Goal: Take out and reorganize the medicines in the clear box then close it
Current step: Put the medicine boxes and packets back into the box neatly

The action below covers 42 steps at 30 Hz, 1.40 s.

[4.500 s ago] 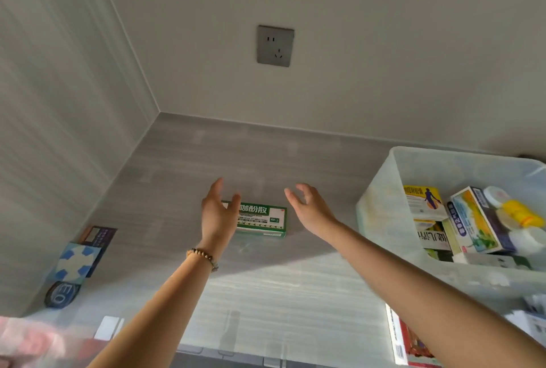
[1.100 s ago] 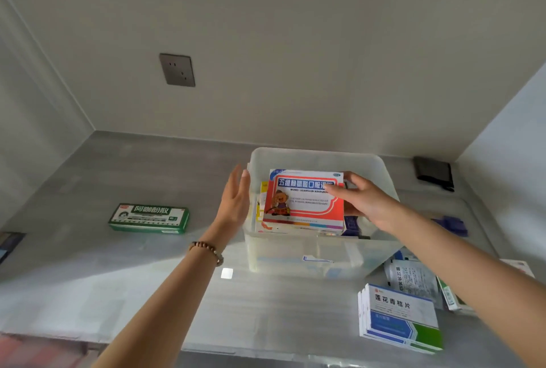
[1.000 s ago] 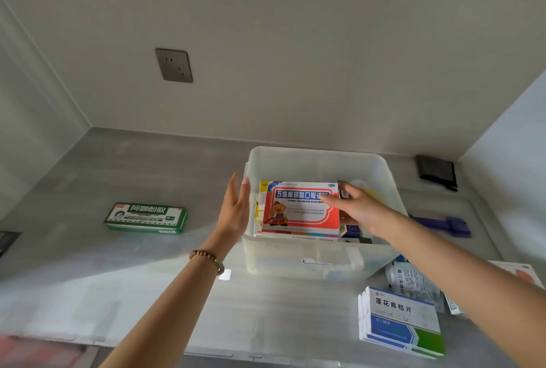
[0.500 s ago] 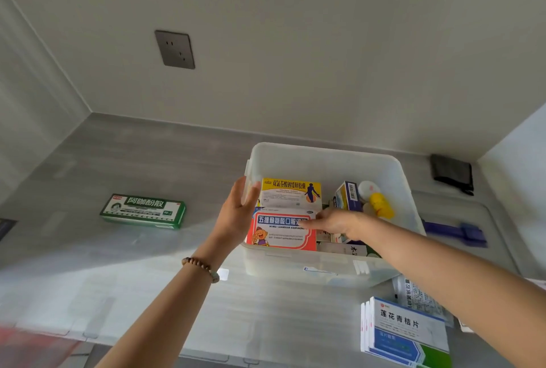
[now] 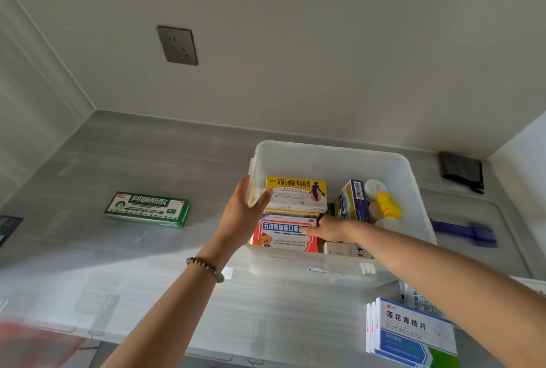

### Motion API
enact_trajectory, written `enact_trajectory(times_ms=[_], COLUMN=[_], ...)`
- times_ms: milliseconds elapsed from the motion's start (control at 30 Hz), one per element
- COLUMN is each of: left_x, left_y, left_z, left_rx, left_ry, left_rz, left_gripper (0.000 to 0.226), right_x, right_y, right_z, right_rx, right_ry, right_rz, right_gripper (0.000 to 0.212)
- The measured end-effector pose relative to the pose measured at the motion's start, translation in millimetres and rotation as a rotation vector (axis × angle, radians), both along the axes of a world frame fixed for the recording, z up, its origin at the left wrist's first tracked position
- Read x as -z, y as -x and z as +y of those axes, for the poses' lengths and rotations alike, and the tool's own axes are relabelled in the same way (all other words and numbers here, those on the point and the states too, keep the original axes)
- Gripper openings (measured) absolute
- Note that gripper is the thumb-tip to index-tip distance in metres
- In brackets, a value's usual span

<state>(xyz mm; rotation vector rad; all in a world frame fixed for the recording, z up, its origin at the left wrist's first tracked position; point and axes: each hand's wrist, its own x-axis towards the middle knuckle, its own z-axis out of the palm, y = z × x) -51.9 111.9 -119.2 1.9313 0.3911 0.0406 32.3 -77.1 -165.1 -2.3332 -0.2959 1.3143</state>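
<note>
With the left hand (image 5: 240,217) braced flat, fingers straight, against the clear box's (image 5: 334,150) left wall, the right hand (image 5: 328,230), fingers stretched flat on the red-and-blue medicine carton (image 5: 283,237) at the box's front, should press it level before the yellow carton (image 5: 295,193).

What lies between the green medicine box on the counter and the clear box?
In the head view, mostly bare grey counter; only the left hand comes between, against the left wall of the clear box, apart from the green medicine box.
</note>
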Motion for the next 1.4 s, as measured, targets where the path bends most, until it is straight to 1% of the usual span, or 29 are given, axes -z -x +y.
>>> enact_trajectory(times_ms=[133,200,267,300,333,400,433,500,567,667,767,833,900,1000,1100,1167,1267,1333,1400], left_x=[-5,-10,-17,-23,-31,-50,-59,-73,-80,-78,-68,-58,-47,-29,-13,-2,15,27,42], left_y=[1,3,6,8,10,13,15,18,23,34,50,62,72,79,81,84,92,99,105], left_z=[0,-1,-4,-9,-17,-39,-53,-84,-114,-152,-181,-197,-210,-218,-219,-219,-221,-222,-223], left_rx=[0.017,0.019,-0.013,-0.03,-0.029,0.033,0.078,0.15,0.223,0.329,0.425,0.498,0.56,0.587,0.583,0.588,0.621,0.677,0.712], left_ry=[-0.065,-0.117,-0.261,-0.344,-0.411,-0.466,-0.443,-0.332,-0.264,-0.299,-0.357,-0.387,-0.456,-0.663,-0.779,-0.832,-0.875,-0.88,-0.846], left_rz=[0.02,0.044,0.067,0.043,-0.018,-0.161,-0.209,-0.263,-0.293,-0.331,-0.351,-0.346,-0.357,-0.384,-0.45,-0.499,-0.531,-0.497,-0.395], left_gripper=[0.049,0.061,0.076,0.08,0.082,0.086,0.087,0.085,0.079,0.063,0.061,0.063,0.066,0.066,0.058,0.055,0.059,0.06,0.06], right_x=[-22,-46,-74,-88,-100,-121,-129,-140,-142,-131,-118,-105,-84,-51,-25,-11,5,13,18], right_y=[-2,-2,2,6,11,22,28,44,63,93,124,143,160,181,195,201,203,203,203], right_z=[0,-5,-19,-29,-41,-69,-84,-115,-145,-189,-224,-241,-256,-269,-273,-272,-269,-268,-266], right_rx=[0.078,0.097,0.129,0.16,0.197,0.271,0.302,0.354,0.399,0.479,0.536,0.594,0.666,0.71,0.727,0.763,0.797,0.808,0.82], right_ry=[0.013,-0.055,-0.191,-0.275,-0.351,-0.457,-0.489,-0.531,-0.53,-0.455,-0.355,-0.343,-0.335,-0.284,-0.249,-0.244,-0.227,-0.223,-0.241], right_rz=[-0.015,-0.045,-0.129,-0.168,-0.206,-0.29,-0.34,-0.429,-0.493,-0.532,-0.566,-0.587,-0.562,-0.494,-0.409,-0.379,-0.353,-0.334,-0.303], right_gripper=[0.052,0.052,0.044,0.037,0.031,0.024,0.022,0.022,0.027,0.024,0.042,0.038,0.034,0.046,0.052,0.05,0.052,0.052,0.05])
